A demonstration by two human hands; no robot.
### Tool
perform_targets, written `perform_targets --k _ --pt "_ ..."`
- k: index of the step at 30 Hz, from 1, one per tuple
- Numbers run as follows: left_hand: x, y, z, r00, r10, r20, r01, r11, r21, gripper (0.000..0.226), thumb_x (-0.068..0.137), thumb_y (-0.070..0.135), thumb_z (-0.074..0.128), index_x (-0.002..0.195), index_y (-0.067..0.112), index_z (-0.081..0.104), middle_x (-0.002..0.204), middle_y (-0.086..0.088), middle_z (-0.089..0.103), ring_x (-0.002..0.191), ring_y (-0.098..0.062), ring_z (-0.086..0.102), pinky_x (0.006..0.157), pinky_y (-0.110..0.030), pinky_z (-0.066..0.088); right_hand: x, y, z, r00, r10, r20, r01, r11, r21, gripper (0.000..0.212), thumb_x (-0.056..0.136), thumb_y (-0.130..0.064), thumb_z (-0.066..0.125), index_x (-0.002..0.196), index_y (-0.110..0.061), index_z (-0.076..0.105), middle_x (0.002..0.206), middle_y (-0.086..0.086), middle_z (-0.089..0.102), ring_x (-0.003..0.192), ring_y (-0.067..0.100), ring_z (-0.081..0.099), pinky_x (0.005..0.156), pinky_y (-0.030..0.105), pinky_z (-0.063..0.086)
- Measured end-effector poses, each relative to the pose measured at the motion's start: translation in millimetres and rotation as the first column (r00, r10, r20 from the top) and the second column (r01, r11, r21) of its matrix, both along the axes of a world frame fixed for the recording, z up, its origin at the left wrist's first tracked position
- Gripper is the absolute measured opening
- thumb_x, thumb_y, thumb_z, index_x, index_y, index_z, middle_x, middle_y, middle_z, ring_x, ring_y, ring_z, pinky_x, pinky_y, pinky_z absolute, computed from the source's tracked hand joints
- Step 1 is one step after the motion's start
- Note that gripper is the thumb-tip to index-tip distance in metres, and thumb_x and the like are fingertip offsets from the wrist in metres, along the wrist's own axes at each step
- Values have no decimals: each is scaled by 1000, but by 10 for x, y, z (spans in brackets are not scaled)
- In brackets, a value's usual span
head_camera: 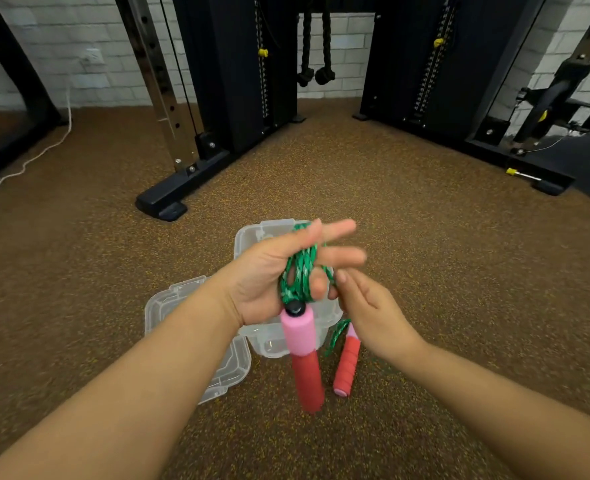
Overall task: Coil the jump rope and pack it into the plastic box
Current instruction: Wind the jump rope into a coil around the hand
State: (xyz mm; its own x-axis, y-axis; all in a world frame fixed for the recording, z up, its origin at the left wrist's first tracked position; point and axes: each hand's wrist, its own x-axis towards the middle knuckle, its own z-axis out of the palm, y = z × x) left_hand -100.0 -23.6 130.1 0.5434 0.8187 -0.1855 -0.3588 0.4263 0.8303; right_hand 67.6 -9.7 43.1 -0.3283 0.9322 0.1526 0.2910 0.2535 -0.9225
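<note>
Left hand (269, 282) held palm up, fingers spread and extended: it serves as the former, with several turns of green rope (298, 275) wound round the fingers. Grip loose, not clenched; the loops are held in place by the spread fingers, thumb resting against them.

One handle (304, 355) hangs from the coil just below the left palm, pink foam above red. Likely left free so its weight keeps the turns taut.

Right hand (369, 317) close beside the coil, fingertips pinching the free run of rope near the left fingers, apparently feeding the next turn. Second handle (347, 365) dangles below the right hand on a short length, so I judge coiling nearly complete.

Box (252, 244), clear plastic, sits open on the floor (425, 271) directly under the hands, mostly hidden by them. Lid (169, 306) lies flat just to its left, touching or overlapping; cannot tell which.

Black gym frames (182, 188) stand well behind. Nothing blocks the drop into the box
</note>
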Motion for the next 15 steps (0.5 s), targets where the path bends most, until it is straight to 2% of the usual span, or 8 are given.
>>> perform_targets --k 1,3,5,7,9,12,15 --pt "7 11 25 999 51 6 -51 999 -7 53 95 41 36 137 11 45 105 -9 74 54 -10 65 53 -19 52 1 -37 -11 999 19 31 -19 1000 -9 33 100 -34 40 73 -27 57 59 -14 49 57 5 42 57 32 35" --pt "10 33 44 995 98 -25 -98 995 -33 75 91 64 21 142 13 37 123 -11 67 71 -16 71 59 -24 55 -3 -105 9 991 71 114 -71 997 -8 32 100 -31 40 72 -28 55 59 -20 54 56 2 44 56 28 35" --pt "-5 50 26 992 111 -55 -115 991 -72 99 77 81 6 147 15 30 129 -10 63 93 -24 71 68 -28 57 -12 -154 37 976 117 181 -125 992 31 30 100 -32 40 74 -30 55 66 -14 59 62 7 51 62 34 42" --pt "-16 64 -5 987 126 -96 -133 988 -72 107 71 85 -2 150 18 24 133 -7 59 105 -27 68 79 -32 55 -13 -203 72 959 155 237 -175 982 65 27 97 -40 40 76 -31 56 69 -4 60 65 13 54 66 39 44" --pt "-18 74 -20 979 143 -145 -151 988 -43 107 70 85 -6 151 20 20 136 -5 56 106 -26 67 89 -32 51 -2 -244 117 941 179 286 -212 973 91 26 92 -49 38 76 -36 54 65 -9 57 61 7 51 63 39 45" --pt "-16 93 -37 970 165 -180 -170 985 -8 106 70 84 -8 152 21 13 138 -7 55 105 -27 68 91 -33 49 10 -282 199 919 199 340 -260 955 142 23 91 -47 37 75 -37 51 61 -23 54 59 3 50 60 34 43" --pt "-23 107 -68 942 192 -274 -184 981 54 104 71 82 -9 153 21 7 138 -10 55 102 -27 69 83 -30 54 19 -299 285 893 196 405 -308 923 231 29 86 -45 33 78 -26 54 60 -16 53 62 9 54 61 36 45"
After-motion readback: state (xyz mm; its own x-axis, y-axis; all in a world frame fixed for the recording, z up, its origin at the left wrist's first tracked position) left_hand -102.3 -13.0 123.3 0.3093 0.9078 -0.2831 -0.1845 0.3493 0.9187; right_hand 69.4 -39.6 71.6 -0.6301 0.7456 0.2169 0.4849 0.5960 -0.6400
